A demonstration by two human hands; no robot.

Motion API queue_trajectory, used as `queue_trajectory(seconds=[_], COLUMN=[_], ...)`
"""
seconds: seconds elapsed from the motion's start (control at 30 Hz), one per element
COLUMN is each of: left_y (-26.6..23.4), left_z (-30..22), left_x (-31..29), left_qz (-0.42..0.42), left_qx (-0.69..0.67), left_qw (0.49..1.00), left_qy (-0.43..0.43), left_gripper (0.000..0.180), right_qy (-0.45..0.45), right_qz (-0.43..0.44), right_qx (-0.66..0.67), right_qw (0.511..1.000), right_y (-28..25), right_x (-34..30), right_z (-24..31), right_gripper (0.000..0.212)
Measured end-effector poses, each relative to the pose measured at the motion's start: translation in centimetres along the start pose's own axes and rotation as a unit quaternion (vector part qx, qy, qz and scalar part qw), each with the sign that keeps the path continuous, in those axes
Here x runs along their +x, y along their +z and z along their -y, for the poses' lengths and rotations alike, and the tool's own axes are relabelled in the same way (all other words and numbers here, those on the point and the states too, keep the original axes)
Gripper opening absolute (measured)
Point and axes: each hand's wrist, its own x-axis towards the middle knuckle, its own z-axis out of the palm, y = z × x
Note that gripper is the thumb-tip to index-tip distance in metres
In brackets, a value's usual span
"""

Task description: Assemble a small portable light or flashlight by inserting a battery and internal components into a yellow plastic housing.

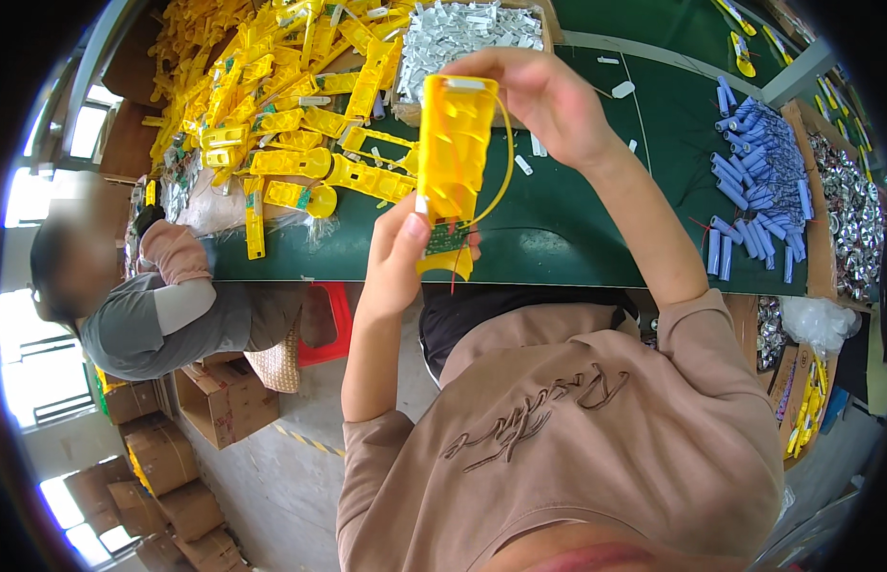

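Observation:
A yellow plastic housing [455, 143] is held up lengthwise above the table's front edge, its ribbed hollow side showing. My left hand [397, 250] grips its lower end, thumb in front, beside a small green circuit board [445, 236]. My right hand [548, 107] is closed at the upper end, where a pale strip [462, 84] lies along the rim; some fingertips are hidden behind the housing. A yellow wire [509, 157] loops from the upper end down the right side to the board. A thin red wire hangs below.
Yellow housings [291, 114] lie heaped at the left of the green table [577, 243]. Behind my hands stands a box of small metal pieces [467, 36]. Blue cylinders with wires [753, 181] lie at the right, beside a box of shiny round parts [839, 210]. Another person [157, 305] sits at the left.

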Motion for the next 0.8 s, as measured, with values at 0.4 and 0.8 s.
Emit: queue_trajectory(seconds=[0.4, 0.8], left_y=[1.4, 1.8], left_z=[0.5, 1.6], left_x=[0.8, 1.0], left_qz=[-0.015, -0.059], left_qx=[-0.070, -0.117], left_qw=[0.997, 0.991], left_qy=[0.027, 0.015], left_gripper=[0.072, 0.073], right_qy=[-0.002, 0.045], right_qz=[0.004, 0.007], right_qx=[-0.172, -0.014], right_qw=[0.985, 0.999], right_y=[3.0, 3.3], right_x=[-2.9, -3.7], right_z=[0.7, 0.4], right_gripper=[0.020, 0.025])
